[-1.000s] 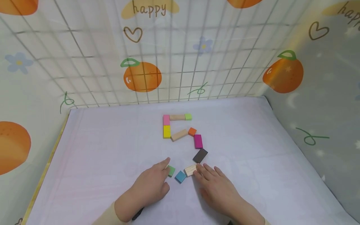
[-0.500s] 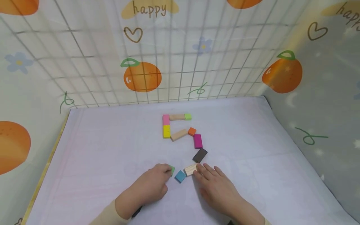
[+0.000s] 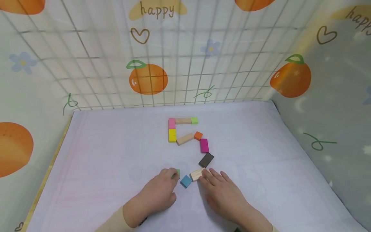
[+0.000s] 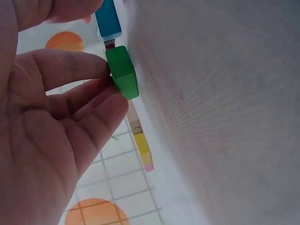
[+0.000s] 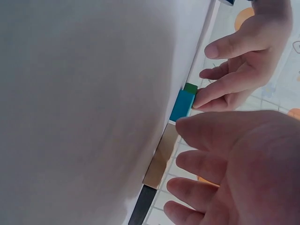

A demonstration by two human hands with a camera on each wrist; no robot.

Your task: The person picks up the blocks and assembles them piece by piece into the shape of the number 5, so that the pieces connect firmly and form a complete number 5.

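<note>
My left hand (image 3: 158,190) has bent fingertips around a small green block (image 4: 123,72), with the thumb standing apart from it. The head view shows only slivers of that block past the fingers. My right hand (image 3: 225,193) lies with fairly straight fingers, its fingertips against the right end of a light wooden block (image 3: 195,175). Between the two hands sits a blue block (image 3: 186,181), its corner close to the wooden block. In the right wrist view the blue block (image 5: 183,105) stands in front of the green one (image 5: 191,87).
A curving line of blocks runs up the white table (image 3: 116,145): dark brown (image 3: 206,160), magenta (image 3: 204,146), orange (image 3: 198,135), tan (image 3: 185,139), yellow (image 3: 172,135), pink (image 3: 172,123), another tan (image 3: 183,120) and light green (image 3: 194,120). A printed curtain (image 3: 110,77) hangs behind.
The left index finger, earlier stretched out beyond the green block, has bent down onto it. The green block has shifted slightly away from me. My right hand has stayed put.
</note>
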